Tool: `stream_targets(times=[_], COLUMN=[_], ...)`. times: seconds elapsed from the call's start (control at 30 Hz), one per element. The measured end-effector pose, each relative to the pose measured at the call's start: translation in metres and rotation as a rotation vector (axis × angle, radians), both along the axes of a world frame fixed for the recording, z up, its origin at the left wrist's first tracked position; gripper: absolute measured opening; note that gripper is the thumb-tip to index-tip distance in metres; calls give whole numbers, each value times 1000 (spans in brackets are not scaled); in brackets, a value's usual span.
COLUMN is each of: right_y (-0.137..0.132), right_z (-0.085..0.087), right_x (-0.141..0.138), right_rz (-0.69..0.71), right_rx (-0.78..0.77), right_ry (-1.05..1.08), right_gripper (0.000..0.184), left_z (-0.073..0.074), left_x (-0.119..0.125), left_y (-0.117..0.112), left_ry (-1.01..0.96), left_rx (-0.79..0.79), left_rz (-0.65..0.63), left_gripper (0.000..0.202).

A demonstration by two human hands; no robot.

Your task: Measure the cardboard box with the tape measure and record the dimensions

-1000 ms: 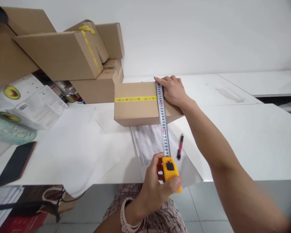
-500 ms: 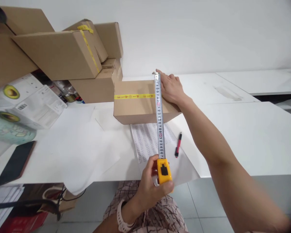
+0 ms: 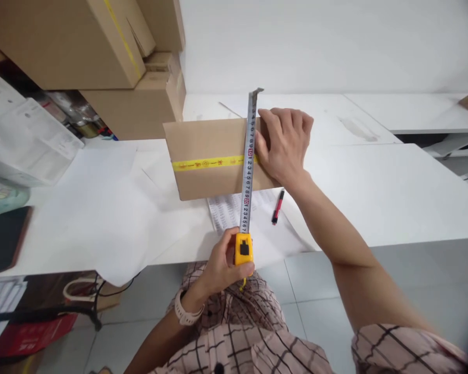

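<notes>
My left hand (image 3: 222, 262) is closed around a yellow tape measure (image 3: 244, 251) near the table's front edge. Its metal blade (image 3: 249, 156) runs up over a cardboard box (image 3: 206, 158) with a yellow tape strip, and the blade's hooked tip stands free past the box's far edge. My right hand (image 3: 284, 143) grips the right end of the box, fingers curled over its top and touching the blade. The box is tilted up toward me above the white table (image 3: 374, 192).
A red pen (image 3: 277, 206) and a printed sheet (image 3: 228, 212) lie under the box's front. Stacked cardboard boxes (image 3: 101, 47) fill the back left. A dark phone (image 3: 2, 239) lies at the left edge. Loose white paper (image 3: 101, 218) overhangs the table front.
The blade's tip has lifted off the box's far edge and now sticks up past it. My right hand has curled round the box end and tipped the box up. My left hand drew nearer the table.
</notes>
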State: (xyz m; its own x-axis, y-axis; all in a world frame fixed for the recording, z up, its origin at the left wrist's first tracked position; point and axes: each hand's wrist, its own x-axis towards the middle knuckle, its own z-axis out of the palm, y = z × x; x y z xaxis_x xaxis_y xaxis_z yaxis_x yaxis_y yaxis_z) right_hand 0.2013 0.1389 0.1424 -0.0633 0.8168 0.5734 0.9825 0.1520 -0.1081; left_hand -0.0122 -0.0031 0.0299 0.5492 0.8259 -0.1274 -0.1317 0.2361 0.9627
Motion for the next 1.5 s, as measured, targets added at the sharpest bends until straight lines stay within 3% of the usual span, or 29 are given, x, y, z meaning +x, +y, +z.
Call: stream_targets(times=[0.17, 0.23, 0.3, 0.43, 0.53, 0.6, 0.7, 0.83, 0.97, 1.03, 1.13, 1.23, 1.3, 1.4, 1.5], right_y=[-11, -11, -13, -22, -33, -43, -67, -111, -139, -137, -119, -97, -87, -81, -84], right_z=[-48, -58, -53, -15, 9, 11, -7, -53, -83, -90, -96, -103, -106, -107, -105], right_x=[3, 5, 8, 19, 26, 26, 18, -1, -6, 5, 28, 45, 50, 53, 56], right_rz=[3, 21, 39, 185, 235, 225, 240, 234, 238, 125, -185, -358, -341, -220, -132], right_rx=[-69, -59, -27, 24, 21, 24, -66, -385, -484, -478, -430, -525, -603, -626, -590], right_ry=[79, 168, 316, 763, 972, 1057, 1131, 1034, 843, 781, 568, 299, 200, 168, 390], right_gripper=[55, 52, 53, 68, 49, 40, 37, 41, 53, 55, 49, 41, 45, 36, 27], left_z=[2, 2, 2, 5, 7, 6, 5, 4, 3, 3, 4, 4, 5, 6, 6], left_x=[-1, -1, -1, -4, -7, -8, -6, -3, -3, -4, -4, -5, -6, -8, -8], left_y=[1, 1, 1, 4, 7, 7, 5, 1, 0, 1, 2, 2, 3, 4, 4], left_ry=[83, 106, 125, 170, 169, 177, 146, 79, 72, 70, 67, 86, 121, 200, 262], left_rx=[63, 63, 59, 96, 141, 135, 92, 64, 65, 46, 16, 34, 54, 119, 226], left_rz=[-53, -65, -84, -156, -212, -232, -193, -104, -96, -105, -112, -107, -130, -185, -196], left_gripper=[61, 63, 66, 62, 60, 67, 96, 113, 111, 110, 110, 110, 103, 87, 83])
